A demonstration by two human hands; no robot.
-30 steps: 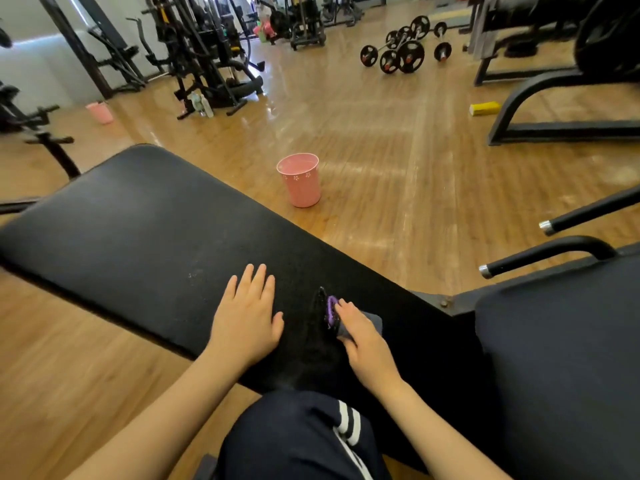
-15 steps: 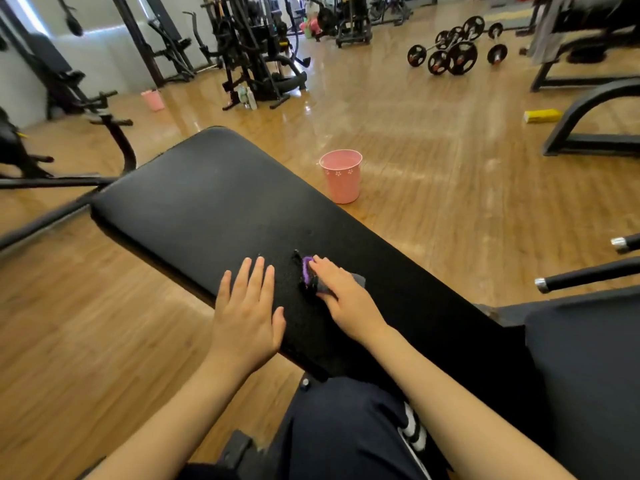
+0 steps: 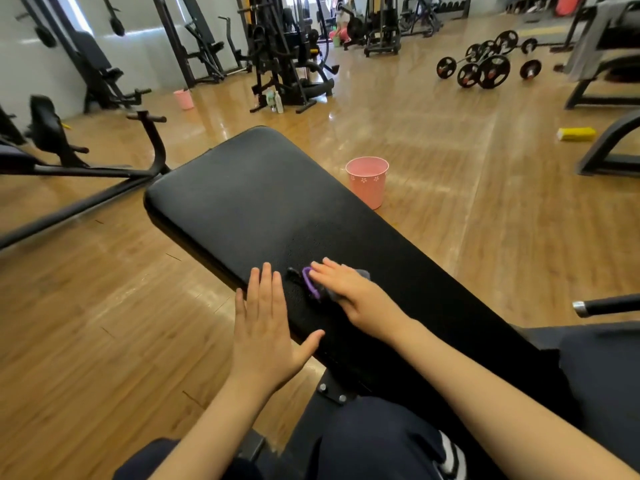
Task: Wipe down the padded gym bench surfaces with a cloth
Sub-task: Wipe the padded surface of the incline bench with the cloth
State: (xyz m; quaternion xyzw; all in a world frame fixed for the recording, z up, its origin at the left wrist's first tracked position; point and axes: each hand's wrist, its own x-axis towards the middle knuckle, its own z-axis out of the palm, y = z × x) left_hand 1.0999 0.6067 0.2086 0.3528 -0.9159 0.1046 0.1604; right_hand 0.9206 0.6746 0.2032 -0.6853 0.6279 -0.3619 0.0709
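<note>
**Keep the cloth flat and push it all the way up the pad**

The cloth (image 3: pixel 332 282) is small, grey with a purple edge. It lies on the long black bench pad (image 3: pixel 249 202), near the middle of the pad and toward its left edge. The right hand (image 3: pixel 349 292) lies on top of it with straight fingers, pressing it down flat, not pinching it. The left hand (image 3: pixel 266 327) is just to the left of the cloth. Its fingers are straight and spread, and it rests on the near left edge of the pad, holding nothing.

To do this step well, I think the right hand should keep pushing down evenly, so the whole cloth rubs the pad. Long strokes toward the far rounded end would reach the part not yet covered. The left hand can steady the body, but it should keep out of the cloth's way.

A second black pad (image 3: pixel 606 393) sits at the near right. It likely needs wiping too. A pink bucket (image 3: pixel 367 181) stands on the wood floor (image 3: pixel 485 220), just right of the bench.
</note>
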